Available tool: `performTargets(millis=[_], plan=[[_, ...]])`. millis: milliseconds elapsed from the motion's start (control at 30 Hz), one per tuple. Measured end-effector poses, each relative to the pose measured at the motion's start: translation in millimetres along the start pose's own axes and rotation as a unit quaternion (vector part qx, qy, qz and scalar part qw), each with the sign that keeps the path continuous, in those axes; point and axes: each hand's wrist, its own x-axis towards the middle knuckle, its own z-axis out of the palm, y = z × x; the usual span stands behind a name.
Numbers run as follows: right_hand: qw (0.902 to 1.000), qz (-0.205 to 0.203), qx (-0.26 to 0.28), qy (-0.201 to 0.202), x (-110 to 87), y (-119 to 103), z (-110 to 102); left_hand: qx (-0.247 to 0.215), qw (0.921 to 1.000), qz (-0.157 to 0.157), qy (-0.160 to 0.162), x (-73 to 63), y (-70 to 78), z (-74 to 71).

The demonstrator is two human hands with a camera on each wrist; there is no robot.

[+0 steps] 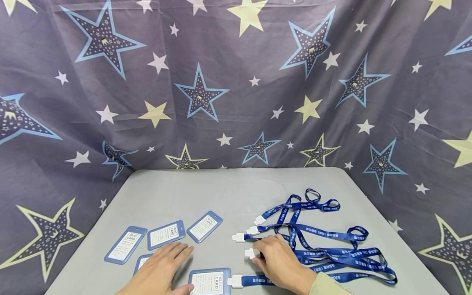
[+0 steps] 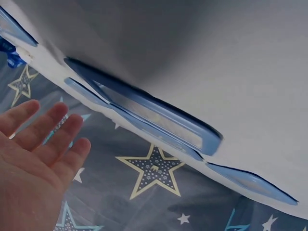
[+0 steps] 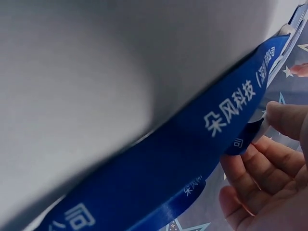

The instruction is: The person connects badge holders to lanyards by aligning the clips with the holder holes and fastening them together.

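My right hand (image 1: 282, 262) pinches a blue lanyard just behind its white plastic clip (image 1: 250, 253). In the right wrist view, thumb and fingers hold the strap end (image 3: 239, 143), while another printed strap (image 3: 192, 130) runs across in front. My left hand (image 1: 162, 268) is spread over the table with its fingers loosely extended, holding nothing. It partly covers one blue ID card holder (image 1: 141, 261). Between the hands lies another card holder (image 1: 210, 282), its slotted end meeting the white clip (image 1: 236, 281) of a lanyard. The left wrist view shows the open palm (image 2: 38, 159) beside card holders (image 2: 149, 113).
Three more card holders, one of them the leftmost (image 1: 125, 244), lie at the left of the grey table (image 1: 228, 188). Several blue lanyards (image 1: 324, 233) with white clips overlap in loops at the right. A star-patterned curtain (image 1: 236, 82) hangs behind the table.
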Motion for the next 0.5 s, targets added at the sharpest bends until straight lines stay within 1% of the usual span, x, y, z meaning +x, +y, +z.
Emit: performTargets(millis=[200,300,400,433,500], plan=[[1.0,-0.004,-0.004,0.001,0.4,0,0,-0.005,0.9999,-0.011,-0.001,-3.6,-5.7,-2.5],[0.9999,-0.013,-0.004,0.009,0.5,0,1,-0.007,0.9999,-0.01,0.003,-6.3,-9.7,-2.4],[0.9995,-0.024,-0.004,0.018,0.9,0,1,0.001,1.0,-0.006,0.004,-9.0,-15.5,-3.0],[0.9994,-0.028,-0.004,0.021,1.1,0,1,0.003,1.0,-0.006,0.004,-9.7,-17.4,-3.8],[0.9992,-0.032,-0.003,0.024,1.4,0,1,0.007,0.9999,-0.009,-0.008,-10.7,-21.3,-5.9]])
